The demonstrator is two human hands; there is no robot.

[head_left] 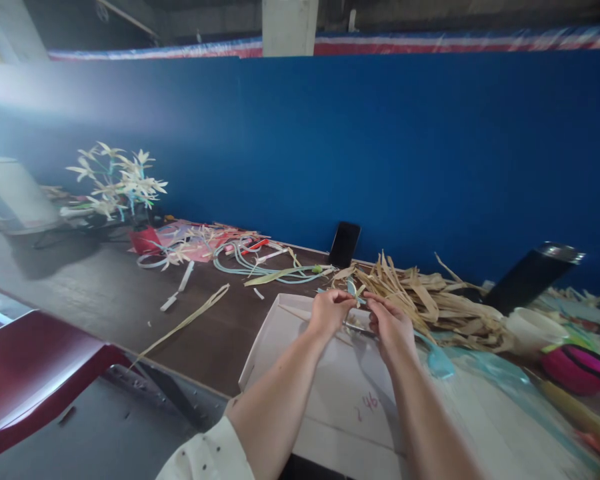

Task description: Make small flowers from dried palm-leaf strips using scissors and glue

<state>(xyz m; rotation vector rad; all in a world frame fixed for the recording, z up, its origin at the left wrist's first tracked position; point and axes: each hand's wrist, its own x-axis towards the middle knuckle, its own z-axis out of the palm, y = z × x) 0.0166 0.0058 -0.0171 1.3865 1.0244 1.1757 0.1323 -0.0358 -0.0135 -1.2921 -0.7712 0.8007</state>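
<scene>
Both my hands meet above a white cardboard box lid [330, 400] on the table. My left hand [333, 310] pinches a small flower of pale dried leaf strips [359, 295] from the left. On its other side, the fingers of my right hand [390, 323] are closed against the same flower. Bits of blue show beside the flower. Under my hands, small plant scraps and a dark thin tool, partly hidden, lie on the lid. A heap of dried husk leaves [430, 297] spreads just beyond my right hand.
A phone [345, 244] leans against the blue partition [380, 147]. Pale blue cords [260, 272] and strips lie left of it. A red pot [145, 240] with husk flowers [125, 180] stands farther left. At right are a dark bottle [530, 277], a white cup [535, 331] and a pink pouch [580, 369].
</scene>
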